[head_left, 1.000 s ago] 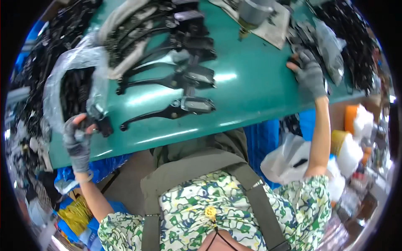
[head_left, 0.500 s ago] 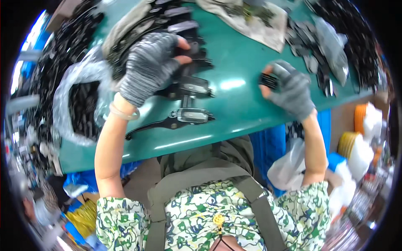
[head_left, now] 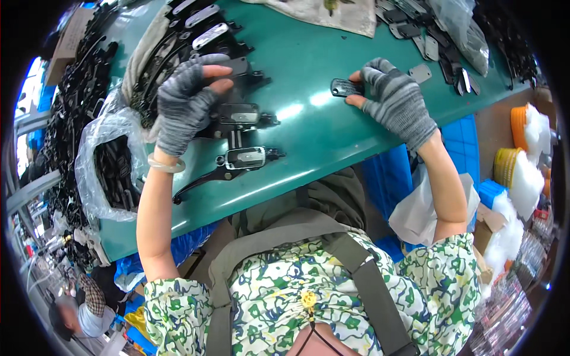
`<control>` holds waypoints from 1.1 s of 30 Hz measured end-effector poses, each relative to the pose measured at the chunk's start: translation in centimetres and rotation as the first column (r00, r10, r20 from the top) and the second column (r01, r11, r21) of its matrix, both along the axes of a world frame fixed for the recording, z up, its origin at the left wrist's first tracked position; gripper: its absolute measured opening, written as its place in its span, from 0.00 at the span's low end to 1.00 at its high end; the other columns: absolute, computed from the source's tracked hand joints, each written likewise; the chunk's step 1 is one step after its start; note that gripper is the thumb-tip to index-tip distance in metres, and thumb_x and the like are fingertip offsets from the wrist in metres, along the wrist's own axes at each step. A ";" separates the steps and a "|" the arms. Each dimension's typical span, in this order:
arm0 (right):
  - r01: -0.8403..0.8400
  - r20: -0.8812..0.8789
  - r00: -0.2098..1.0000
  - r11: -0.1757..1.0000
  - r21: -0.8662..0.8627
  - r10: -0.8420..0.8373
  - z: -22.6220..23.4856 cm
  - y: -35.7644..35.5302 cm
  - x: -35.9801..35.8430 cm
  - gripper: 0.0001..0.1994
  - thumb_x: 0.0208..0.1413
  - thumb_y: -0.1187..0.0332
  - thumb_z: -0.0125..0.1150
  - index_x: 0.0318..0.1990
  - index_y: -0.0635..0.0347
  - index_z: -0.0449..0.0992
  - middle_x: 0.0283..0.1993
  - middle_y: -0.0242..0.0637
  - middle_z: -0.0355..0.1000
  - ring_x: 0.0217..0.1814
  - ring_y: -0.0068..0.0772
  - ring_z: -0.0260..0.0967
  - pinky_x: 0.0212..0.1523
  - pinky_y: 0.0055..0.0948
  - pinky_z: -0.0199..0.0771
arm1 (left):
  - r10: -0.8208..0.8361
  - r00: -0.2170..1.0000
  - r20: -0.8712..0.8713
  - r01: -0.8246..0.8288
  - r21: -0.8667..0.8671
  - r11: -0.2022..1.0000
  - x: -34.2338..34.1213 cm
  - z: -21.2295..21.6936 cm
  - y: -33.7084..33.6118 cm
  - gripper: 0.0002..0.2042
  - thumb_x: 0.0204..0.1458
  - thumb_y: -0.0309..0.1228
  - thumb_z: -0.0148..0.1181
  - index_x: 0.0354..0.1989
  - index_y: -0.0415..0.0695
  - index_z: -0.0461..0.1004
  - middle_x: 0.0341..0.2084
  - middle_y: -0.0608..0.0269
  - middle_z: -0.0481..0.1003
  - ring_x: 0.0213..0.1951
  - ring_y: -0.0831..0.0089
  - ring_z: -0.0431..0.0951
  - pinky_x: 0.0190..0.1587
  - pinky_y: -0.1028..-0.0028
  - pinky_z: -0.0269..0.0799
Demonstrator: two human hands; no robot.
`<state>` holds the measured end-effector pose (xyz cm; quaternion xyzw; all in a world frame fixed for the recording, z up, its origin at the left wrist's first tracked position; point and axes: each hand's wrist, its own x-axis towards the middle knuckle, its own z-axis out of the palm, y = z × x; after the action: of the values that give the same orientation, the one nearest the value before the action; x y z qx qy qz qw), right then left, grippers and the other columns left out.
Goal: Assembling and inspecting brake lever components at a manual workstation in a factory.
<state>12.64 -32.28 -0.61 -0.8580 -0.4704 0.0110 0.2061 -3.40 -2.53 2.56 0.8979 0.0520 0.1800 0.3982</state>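
My right hand, in a grey fingerless glove, pinches a small black cover plate with rounded ends and a hole. It holds the plate above the green table. On the left, my gloved left hand has thumb and forefinger closed at a dark, blurred brake lever assembly; the hand hides part of it. Closer to me lie two more brake lever assemblies, one with a rectangular reservoir and one with a grey-topped reservoir and a long black lever.
More lever assemblies with shiny tops lie in a row at the far left. A clear plastic bag holds black parts. A loose grey plate lies beyond my right hand, near a pile of plates. A pale cloth lies at the back.
My right hand has moved left with the cover plate, whose flat face now shows. My left hand stays at the lever assemblies. The whole view has shifted a little.
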 end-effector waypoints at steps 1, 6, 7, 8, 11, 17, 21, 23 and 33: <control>-0.015 0.001 1.000 1.000 0.014 0.015 0.1 0.5 -0.1 0.21 0.40 0.58 0.74 0.41 0.57 0.78 0.36 0.37 0.70 0.34 0.34 0.71 0.38 0.31 0.74 | -0.003 1.000 0.002 0.003 -0.034 0.999 -0.1 -0.1 0.2 0.10 0.44 0.24 0.69 0.37 0.42 0.81 0.39 0.63 0.80 0.39 0.75 0.78 0.44 0.75 0.73; -0.070 -0.012 0.997 0.989 0.128 0.072 3.0 4.3 -1.1 0.18 0.43 0.61 0.72 0.41 0.59 0.78 0.31 0.37 0.71 0.30 0.35 0.71 0.33 0.30 0.74 | -0.020 0.999 0.036 0.022 -0.057 0.998 -0.1 -0.9 0.6 0.15 0.45 0.23 0.68 0.44 0.42 0.79 0.40 0.62 0.79 0.41 0.76 0.78 0.45 0.75 0.73; -0.105 -0.029 0.993 0.959 0.263 0.117 4.3 6.0 -2.1 0.17 0.44 0.61 0.71 0.40 0.60 0.78 0.30 0.37 0.72 0.29 0.36 0.71 0.32 0.30 0.74 | -0.008 0.999 0.033 0.014 -0.186 0.982 -0.1 -1.1 0.3 0.17 0.46 0.23 0.68 0.47 0.42 0.77 0.41 0.62 0.79 0.41 0.77 0.77 0.46 0.75 0.74; -0.134 -0.041 0.986 0.909 0.394 0.163 5.1 7.5 -3.1 0.16 0.45 0.62 0.70 0.39 0.60 0.78 0.29 0.38 0.72 0.29 0.37 0.71 0.32 0.31 0.74 | 0.004 1.000 0.029 0.005 -0.312 0.950 -0.2 -1.1 0.1 0.18 0.46 0.22 0.67 0.49 0.42 0.76 0.41 0.62 0.79 0.41 0.77 0.77 0.46 0.76 0.74; -0.292 0.129 0.956 0.880 0.374 0.263 3.8 12.7 -2.6 0.16 0.45 0.62 0.70 0.40 0.60 0.78 0.31 0.38 0.75 0.28 0.37 0.72 0.31 0.32 0.74 | -0.006 1.000 0.016 0.012 -0.371 0.929 0.0 -0.8 0.0 0.21 0.47 0.21 0.67 0.52 0.41 0.74 0.42 0.61 0.78 0.42 0.77 0.77 0.47 0.76 0.74; -0.401 0.030 0.913 0.883 0.245 0.406 3.6 14.7 -1.6 0.16 0.48 0.62 0.68 0.44 0.57 0.78 0.34 0.39 0.76 0.29 0.38 0.73 0.32 0.32 0.75 | -0.088 0.996 0.008 0.081 -0.481 0.873 0.1 -1.6 0.0 0.22 0.47 0.20 0.67 0.53 0.40 0.72 0.44 0.62 0.78 0.45 0.77 0.76 0.50 0.76 0.72; -0.372 0.113 0.928 0.875 0.311 0.355 3.2 11.2 -2.0 0.13 0.52 0.63 0.65 0.45 0.53 0.79 0.38 0.37 0.76 0.30 0.37 0.74 0.33 0.30 0.76 | -0.089 0.990 -0.114 0.019 -0.507 0.862 -0.5 -0.9 0.7 0.18 0.48 0.20 0.66 0.49 0.40 0.75 0.43 0.60 0.78 0.45 0.76 0.77 0.49 0.74 0.74; -0.239 0.163 0.968 0.905 0.353 0.192 3.7 9.2 -3.1 0.10 0.55 0.64 0.63 0.44 0.51 0.80 0.40 0.34 0.77 0.31 0.32 0.74 0.33 0.27 0.76 | -0.066 0.998 0.006 0.064 -0.341 0.938 -0.4 -1.5 1.3 0.15 0.48 0.21 0.66 0.46 0.40 0.76 0.43 0.59 0.78 0.45 0.73 0.77 0.50 0.72 0.73; 0.030 0.205 0.979 0.997 -0.074 -0.014 -2.2 -10.4 8.3 0.13 0.59 0.73 0.55 0.51 0.57 0.75 0.48 0.42 0.75 0.53 0.38 0.71 0.54 0.33 0.69 | -0.008 0.964 0.265 -0.027 0.128 0.991 -4.8 1.0 2.1 0.12 0.45 0.27 0.68 0.40 0.43 0.79 0.39 0.58 0.79 0.41 0.65 0.79 0.46 0.71 0.73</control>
<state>20.92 -42.72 -2.84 -0.8671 -0.4787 -0.0616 0.1235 -8.22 -0.47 3.57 0.8897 -0.0091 0.3033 0.3411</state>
